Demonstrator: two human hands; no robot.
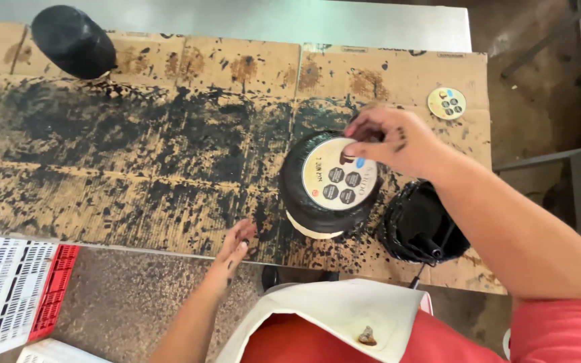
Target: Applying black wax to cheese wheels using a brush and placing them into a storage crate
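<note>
I see a desk (pixel 371 23) with a grey metal top, covered by flattened cardboard sheets (pixel 136 134) heavily spattered and smeared with black; bare concrete floor shows beyond the right edge.

Count: one black-coated round cheese (pixel 329 183) with a cream label on its upper face, one small round label (pixel 446 103) lying loose near the far right corner, one black pot (pixel 421 225) with a brush handle in it near the right end of the near edge, one black dome-shaped object (pixel 72 40) at the far left corner, one white and red slotted crate (pixel 11 289) beyond the near left edge.

The cheese sits right of centre, close to the near edge, its flat labelled face turned upward and tilted slightly toward me; the axis runs roughly vertical.

My right hand (pixel 388 140) rests on the cheese's far rim, fingers curled and pinched narrow against the label. My left hand (pixel 235 243) lies loosely spread on the cardboard at the near edge, holding nothing, left of the cheese.
</note>
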